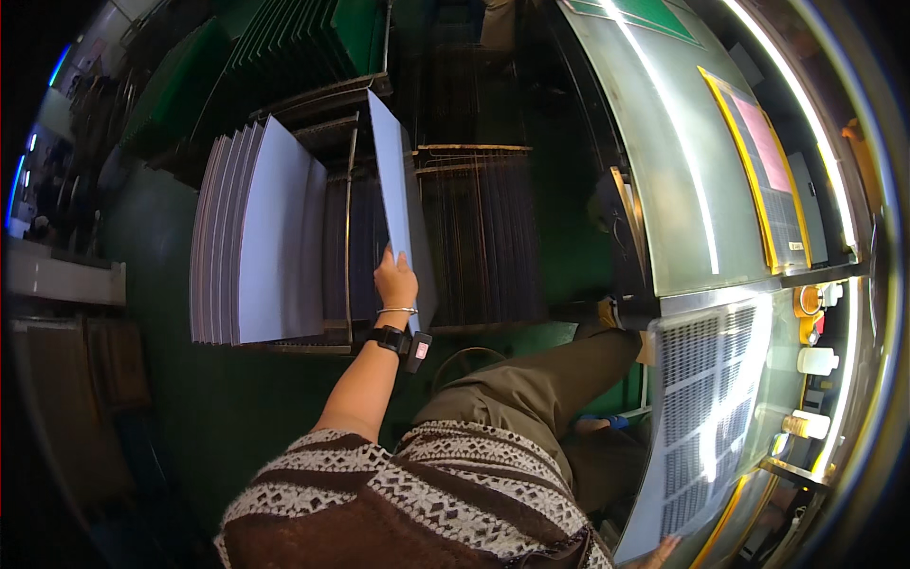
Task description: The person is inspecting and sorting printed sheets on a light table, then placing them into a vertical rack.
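My left hand [396, 282] is closed on the near edge of a thin pale panel [391, 171], which stands upright in a slotted metal rack [352, 218]. Left of it in the same rack leans a row of similar pale panels [275, 237], with a gap between them and the held one. At the lower right my right hand [659, 553] grips the near edge of a pale sheet [706, 417] printed with a dark grid of small marks. That sheet lies tilted over the edge of a glossy worktable [654, 123]. Most of my right hand is out of the picture.
Beyond the pale panels stand green panels [294, 43] in another rack. Dark slots of a further rack [479, 228] lie right of my left hand. A yellow-edged frame [768, 180] and several small bottles [815, 360] sit along the table's far right side, beneath a bright lamp.
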`<act>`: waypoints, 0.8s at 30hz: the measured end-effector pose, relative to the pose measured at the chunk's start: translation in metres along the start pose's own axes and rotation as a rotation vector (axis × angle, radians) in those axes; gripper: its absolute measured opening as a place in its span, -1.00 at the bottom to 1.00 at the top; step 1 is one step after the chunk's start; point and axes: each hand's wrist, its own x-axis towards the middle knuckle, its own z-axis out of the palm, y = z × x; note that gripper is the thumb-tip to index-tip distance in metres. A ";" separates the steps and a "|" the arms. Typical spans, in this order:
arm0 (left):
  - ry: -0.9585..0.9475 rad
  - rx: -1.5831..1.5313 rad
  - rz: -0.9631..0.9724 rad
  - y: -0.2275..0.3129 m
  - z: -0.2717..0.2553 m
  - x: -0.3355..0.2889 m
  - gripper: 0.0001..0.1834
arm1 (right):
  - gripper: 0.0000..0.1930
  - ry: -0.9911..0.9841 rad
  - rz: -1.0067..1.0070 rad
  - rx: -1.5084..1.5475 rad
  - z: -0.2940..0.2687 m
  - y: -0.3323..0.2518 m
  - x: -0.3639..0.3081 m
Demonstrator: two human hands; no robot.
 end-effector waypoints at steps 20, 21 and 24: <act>-0.172 -0.009 -0.076 -0.039 0.040 -0.014 -0.61 | -0.30 -0.659 0.175 0.030 0.058 0.152 -0.067; -0.191 0.018 -0.093 -0.041 0.043 -0.011 -0.60 | -0.31 -0.644 0.173 0.040 0.063 0.150 -0.063; -0.222 0.060 -0.107 -0.036 0.047 -0.003 -0.59 | -0.32 -0.598 0.177 0.069 0.078 0.142 -0.055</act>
